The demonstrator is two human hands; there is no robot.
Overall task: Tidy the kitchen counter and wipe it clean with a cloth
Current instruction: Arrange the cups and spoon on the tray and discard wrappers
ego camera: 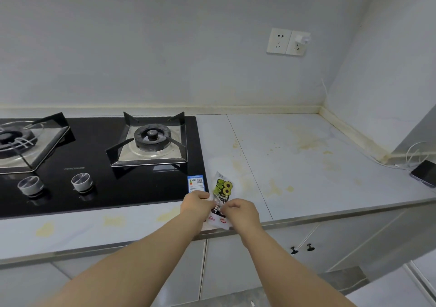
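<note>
Fingers (207, 197) of left hand (195, 203) and right hand (238, 210) pinched on the snack packet (223, 187) between them

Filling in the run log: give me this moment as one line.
step: tidying | left hand: pinches snack packet | right hand: pinches snack packet | counter: yellow stains, unwiped

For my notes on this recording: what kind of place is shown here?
Most likely a home kitchen: a two-burner gas hob set into a stained counter, with cabinet doors below and wall sockets above.
</note>
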